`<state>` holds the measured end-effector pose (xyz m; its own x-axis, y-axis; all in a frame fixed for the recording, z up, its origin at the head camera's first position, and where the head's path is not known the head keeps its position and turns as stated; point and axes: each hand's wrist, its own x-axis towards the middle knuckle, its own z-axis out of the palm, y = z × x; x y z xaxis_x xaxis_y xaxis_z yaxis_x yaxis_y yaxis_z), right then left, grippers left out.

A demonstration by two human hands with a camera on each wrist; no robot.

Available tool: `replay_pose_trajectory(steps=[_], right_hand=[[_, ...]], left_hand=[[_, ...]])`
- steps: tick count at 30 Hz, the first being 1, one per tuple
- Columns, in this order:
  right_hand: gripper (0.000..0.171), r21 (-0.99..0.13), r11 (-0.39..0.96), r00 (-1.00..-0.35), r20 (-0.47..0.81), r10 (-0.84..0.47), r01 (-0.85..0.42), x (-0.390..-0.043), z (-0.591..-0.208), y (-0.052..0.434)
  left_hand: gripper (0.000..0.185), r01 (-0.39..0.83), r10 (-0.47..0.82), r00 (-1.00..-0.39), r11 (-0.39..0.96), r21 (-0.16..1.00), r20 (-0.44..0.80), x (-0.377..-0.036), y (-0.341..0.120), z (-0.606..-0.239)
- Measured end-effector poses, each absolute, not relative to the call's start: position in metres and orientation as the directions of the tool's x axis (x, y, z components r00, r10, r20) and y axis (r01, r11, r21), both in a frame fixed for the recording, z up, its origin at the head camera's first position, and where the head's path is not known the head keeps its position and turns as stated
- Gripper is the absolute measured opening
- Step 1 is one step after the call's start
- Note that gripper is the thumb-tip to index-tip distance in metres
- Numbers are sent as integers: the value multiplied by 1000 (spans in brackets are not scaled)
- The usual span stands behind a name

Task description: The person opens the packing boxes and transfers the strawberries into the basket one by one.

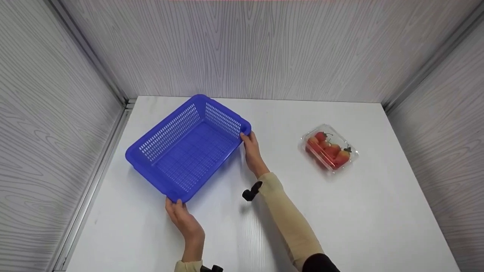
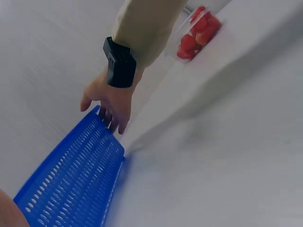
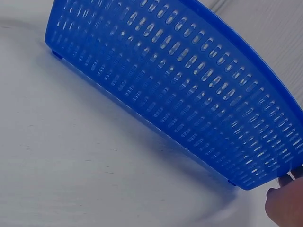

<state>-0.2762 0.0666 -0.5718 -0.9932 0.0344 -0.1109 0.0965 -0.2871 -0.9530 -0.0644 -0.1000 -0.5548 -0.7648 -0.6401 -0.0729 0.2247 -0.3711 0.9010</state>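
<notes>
A blue plastic basket (image 1: 194, 155) with slotted walls lies at an angle on the left of the table, with nothing inside. Its near corner is held by my left hand (image 1: 185, 221), fingers at the rim. At the right-hand corner my right hand (image 1: 252, 153) grips the rim, thumb over the top. The left wrist view shows the right hand (image 2: 111, 99) with fingers tucked under the rim. In the right wrist view the long slotted wall of the basket (image 3: 165, 80) fills the upper part; whether its base touches the table I cannot tell.
To the right on the white table (image 1: 378, 211) sits a clear plastic box (image 1: 329, 148) of red strawberries (image 1: 332, 151). Grey wood-grain panels (image 1: 242, 49) stand along the back and both sides.
</notes>
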Motion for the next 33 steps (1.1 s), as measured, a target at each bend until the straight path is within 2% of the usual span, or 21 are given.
replay_pose_trajectory(steps=[6,16,21,26,29,33], right_hand=[[56,-964,-242,-988,-130,83,106,-274,-558,68],[62,-963,-238,-980,-158,117,126,-279,-559,89],[62,-972,-199,-981,-153,119,127,-278,-561,102],[63,-976,-165,-986,-154,63,142,-278,-563,113],[62,-975,-156,-987,-163,8,160,-277,-563,119],[62,-974,-121,-981,-189,-43,192,-275,-562,127]], left_hand=[[55,82,-510,-835,-486,870,-206,-57,-106,-531],[54,-137,-254,-911,-555,820,-324,-47,-113,-520],[51,-272,-125,-906,-561,782,-405,-41,-116,-524],[50,-412,81,-893,-545,730,-443,-40,-111,-530],[51,-459,177,-880,-551,697,-441,-39,-101,-533],[49,-494,241,-865,-560,665,-440,-35,-84,-537]])
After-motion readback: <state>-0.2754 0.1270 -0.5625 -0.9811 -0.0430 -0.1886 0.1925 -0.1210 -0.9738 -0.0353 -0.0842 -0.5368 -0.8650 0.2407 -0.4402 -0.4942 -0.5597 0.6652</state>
